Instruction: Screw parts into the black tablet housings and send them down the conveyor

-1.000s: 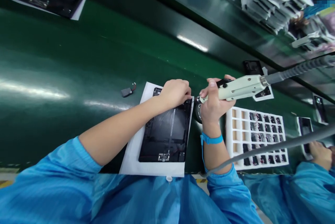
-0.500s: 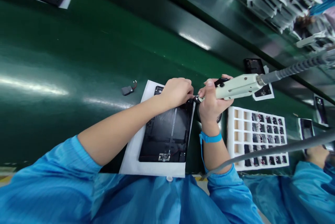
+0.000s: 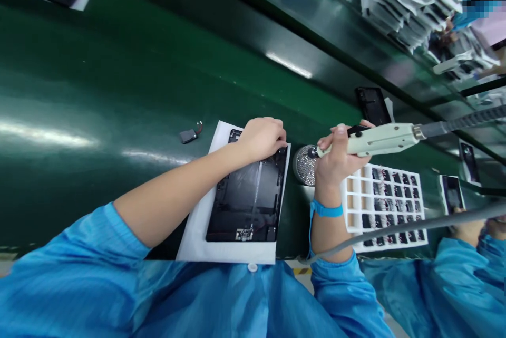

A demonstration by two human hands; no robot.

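An opened black tablet housing (image 3: 245, 195) with a small circuit board at its near end lies on a white sheet (image 3: 197, 211). Over its far right corner rests my left hand (image 3: 264, 137), fingers curled inward; whatever is between the fingertips is hidden. My right hand (image 3: 336, 164) is wrapped round a pale electric screwdriver (image 3: 381, 139), its tip pointing left. That tip is over a round dish (image 3: 304, 166) with a dotted metallic surface, just right of the tablet housing. A blue strap circles my right wrist.
A small dark part with wires (image 3: 188, 136) lies left of the sheet. On the right stands a white compartment tray (image 3: 358, 216) holding several black parts. A grey cable (image 3: 379, 231) crosses my right forearm. Another person's hand (image 3: 468, 224) is at far right.
My right hand has drawn the screwdriver rightward, away from the tablet housing's corner and my left fingers, to the round dish. My left hand stays at the corner. The view has shifted slightly.
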